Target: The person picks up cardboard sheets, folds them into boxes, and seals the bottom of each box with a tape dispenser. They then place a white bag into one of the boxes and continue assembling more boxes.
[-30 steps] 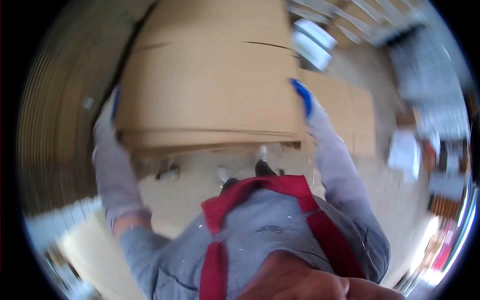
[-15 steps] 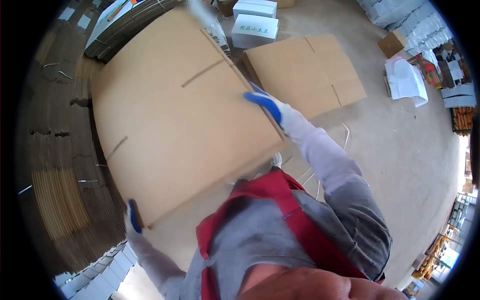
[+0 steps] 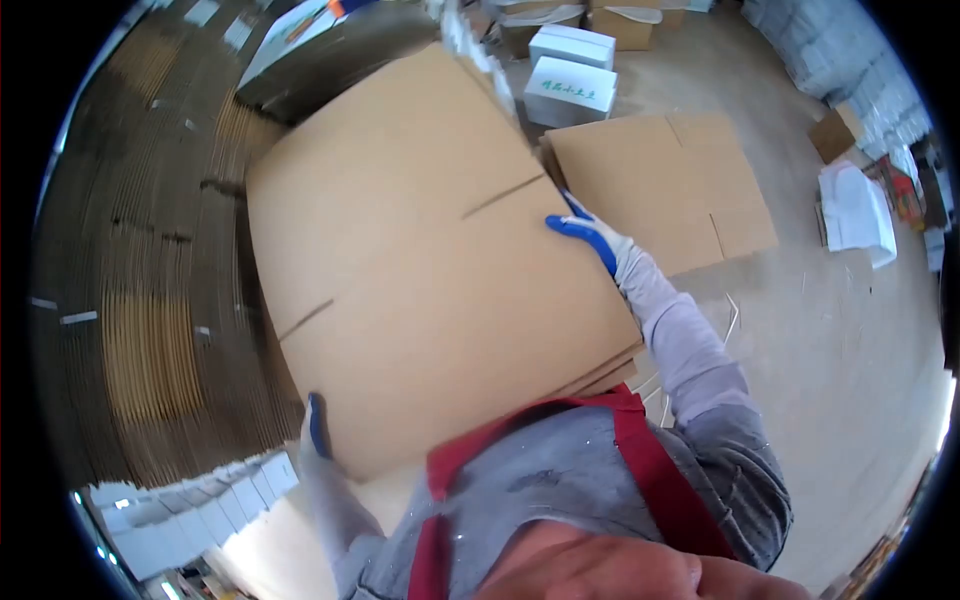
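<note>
A large stack of flat brown cardboard (image 3: 430, 270) with slits in its top sheet lies tilted across the view in front of my chest. My left hand (image 3: 316, 430), in a white and blue glove, grips its lower left edge. Around the right edge my right hand (image 3: 590, 238), gloved the same way, is closed with the blue fingers over the top sheet. The undersides of both hands are hidden by the cardboard. Beyond my right hand, a second flat cardboard pile (image 3: 665, 190) rests on the floor.
Tall stacks of folded cardboard (image 3: 150, 350) fill the left side. White boxes (image 3: 570, 92) stand at the top centre. Wrapped white stacks (image 3: 820, 50) and a white sheet (image 3: 857, 213) are at the upper right. Loose straps (image 3: 733, 318) lie on the floor.
The held cardboard has come nearer my body, and more layered edges show at its lower right corner. Both hands keep their grip. The whole view has shifted, with surroundings appearing further right and lower.
</note>
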`<state>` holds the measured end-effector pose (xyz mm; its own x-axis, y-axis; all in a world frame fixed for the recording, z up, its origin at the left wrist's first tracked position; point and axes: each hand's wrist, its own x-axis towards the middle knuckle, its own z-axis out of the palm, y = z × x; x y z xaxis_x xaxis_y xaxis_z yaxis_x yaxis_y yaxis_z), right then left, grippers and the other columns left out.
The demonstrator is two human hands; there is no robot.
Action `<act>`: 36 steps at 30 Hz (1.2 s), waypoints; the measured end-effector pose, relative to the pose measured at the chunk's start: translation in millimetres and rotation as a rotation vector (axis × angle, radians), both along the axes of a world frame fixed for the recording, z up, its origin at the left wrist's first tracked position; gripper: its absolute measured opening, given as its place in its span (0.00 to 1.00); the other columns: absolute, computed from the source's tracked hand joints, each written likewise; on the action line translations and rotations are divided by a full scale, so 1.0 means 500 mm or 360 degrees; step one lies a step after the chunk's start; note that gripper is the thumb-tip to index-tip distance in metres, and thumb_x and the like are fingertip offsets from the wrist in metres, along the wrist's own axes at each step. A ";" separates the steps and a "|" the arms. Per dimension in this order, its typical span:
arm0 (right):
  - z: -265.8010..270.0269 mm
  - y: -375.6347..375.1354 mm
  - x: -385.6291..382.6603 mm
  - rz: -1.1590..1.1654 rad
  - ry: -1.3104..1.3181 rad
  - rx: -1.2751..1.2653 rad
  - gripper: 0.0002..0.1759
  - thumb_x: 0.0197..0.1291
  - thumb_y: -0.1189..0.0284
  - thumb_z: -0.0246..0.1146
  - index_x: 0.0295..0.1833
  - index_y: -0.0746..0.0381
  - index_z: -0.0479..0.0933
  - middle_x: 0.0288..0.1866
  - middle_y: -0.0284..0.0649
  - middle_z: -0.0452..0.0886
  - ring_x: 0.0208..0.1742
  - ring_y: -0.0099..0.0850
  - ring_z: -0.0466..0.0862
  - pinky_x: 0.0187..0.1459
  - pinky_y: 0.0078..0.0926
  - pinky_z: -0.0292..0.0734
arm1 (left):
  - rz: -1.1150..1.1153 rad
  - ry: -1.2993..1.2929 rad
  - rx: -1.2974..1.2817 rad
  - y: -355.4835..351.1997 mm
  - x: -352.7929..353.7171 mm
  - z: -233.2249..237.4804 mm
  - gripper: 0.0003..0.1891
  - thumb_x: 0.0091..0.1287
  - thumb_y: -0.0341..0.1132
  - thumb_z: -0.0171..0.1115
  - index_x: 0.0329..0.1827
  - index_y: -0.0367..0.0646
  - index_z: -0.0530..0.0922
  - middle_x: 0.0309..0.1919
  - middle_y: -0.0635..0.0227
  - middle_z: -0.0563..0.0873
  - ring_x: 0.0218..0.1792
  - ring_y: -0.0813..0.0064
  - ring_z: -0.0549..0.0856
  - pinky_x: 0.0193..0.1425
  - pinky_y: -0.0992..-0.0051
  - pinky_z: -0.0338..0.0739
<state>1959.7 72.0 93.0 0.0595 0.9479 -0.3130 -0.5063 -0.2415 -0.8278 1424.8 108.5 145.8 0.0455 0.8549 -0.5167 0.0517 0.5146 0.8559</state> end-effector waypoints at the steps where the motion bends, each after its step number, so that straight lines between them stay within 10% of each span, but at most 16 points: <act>1: -0.004 -0.015 0.009 -0.0031 -0.0003 0.0101 0.44 0.57 0.64 0.65 0.73 0.60 0.49 0.64 0.41 0.69 0.60 0.27 0.72 0.57 0.25 0.68 | 0.0160 0.0109 0.0010 -0.010 0.018 0.018 0.28 0.69 0.50 0.51 0.61 0.33 0.68 0.54 0.67 0.74 0.53 0.76 0.72 0.59 0.75 0.67; 13: -0.086 -0.357 0.240 -0.0627 0.0444 -0.0031 0.37 0.58 0.70 0.62 0.72 0.60 0.55 0.64 0.39 0.68 0.60 0.25 0.71 0.59 0.22 0.66 | -0.0800 0.0566 0.0407 0.087 0.378 0.127 0.22 0.67 0.38 0.57 0.59 0.33 0.70 0.47 0.71 0.78 0.45 0.80 0.76 0.52 0.80 0.71; 17: -0.145 -0.531 0.282 -0.0874 -0.1171 0.0368 0.30 0.59 0.74 0.61 0.67 0.64 0.62 0.63 0.41 0.70 0.60 0.29 0.72 0.60 0.25 0.67 | -0.0964 0.0642 0.0267 0.178 0.543 0.113 0.28 0.62 0.35 0.63 0.63 0.33 0.66 0.52 0.67 0.78 0.50 0.78 0.77 0.56 0.79 0.71; 21: -0.065 -0.619 0.240 -0.1377 -0.1538 0.0013 0.25 0.61 0.71 0.58 0.64 0.66 0.65 0.61 0.46 0.70 0.61 0.38 0.72 0.60 0.35 0.69 | -0.1331 0.0130 0.0276 0.201 0.810 0.141 0.34 0.55 0.30 0.68 0.65 0.32 0.64 0.53 0.63 0.78 0.52 0.75 0.78 0.58 0.77 0.71; 24: -0.132 -0.690 0.293 -0.1464 -0.0802 -0.0152 0.26 0.65 0.67 0.55 0.65 0.67 0.63 0.62 0.48 0.70 0.63 0.36 0.70 0.63 0.36 0.66 | -0.1744 0.0126 0.0345 0.281 0.974 0.094 0.34 0.54 0.33 0.70 0.64 0.33 0.67 0.53 0.64 0.79 0.52 0.78 0.77 0.58 0.78 0.69; 26: 0.020 -0.591 0.252 -0.1698 0.0714 0.0266 0.21 0.66 0.70 0.52 0.63 0.66 0.66 0.62 0.46 0.69 0.58 0.36 0.74 0.59 0.36 0.72 | -0.1970 -0.0079 0.0362 0.328 1.082 0.064 0.33 0.55 0.32 0.69 0.64 0.33 0.66 0.53 0.65 0.79 0.52 0.79 0.77 0.58 0.79 0.69; 31: -0.385 -0.626 0.187 -0.2138 -0.0431 -0.0289 0.21 0.67 0.63 0.50 0.59 0.65 0.69 0.60 0.44 0.71 0.57 0.34 0.75 0.57 0.37 0.72 | -0.2468 0.0080 0.0691 0.522 1.308 -0.145 0.37 0.52 0.39 0.71 0.65 0.39 0.66 0.55 0.62 0.79 0.54 0.72 0.78 0.58 0.75 0.71; 33: -0.757 -0.669 0.192 -0.1095 0.0638 0.0944 0.23 0.66 0.64 0.52 0.64 0.61 0.64 0.61 0.42 0.70 0.58 0.33 0.73 0.56 0.33 0.71 | -0.2544 0.0791 0.1195 0.546 1.339 -0.239 0.46 0.47 0.49 0.73 0.68 0.41 0.62 0.56 0.55 0.78 0.57 0.64 0.77 0.60 0.72 0.70; 35: -0.372 -0.407 0.137 -0.1955 0.0409 -0.0838 0.29 0.65 0.64 0.56 0.69 0.51 0.56 0.57 0.39 0.72 0.54 0.33 0.74 0.52 0.34 0.71 | -0.2715 0.1281 0.1121 0.527 1.315 -0.365 0.54 0.43 0.59 0.71 0.73 0.53 0.53 0.63 0.50 0.70 0.62 0.55 0.72 0.64 0.62 0.66; 36: -0.399 -0.390 0.132 -0.1950 0.0403 -0.0860 0.29 0.65 0.64 0.56 0.69 0.51 0.56 0.57 0.39 0.72 0.54 0.33 0.74 0.52 0.34 0.71 | -0.2689 0.1438 0.1173 0.490 1.279 -0.412 0.52 0.44 0.60 0.69 0.72 0.57 0.54 0.66 0.50 0.64 0.65 0.52 0.67 0.65 0.56 0.62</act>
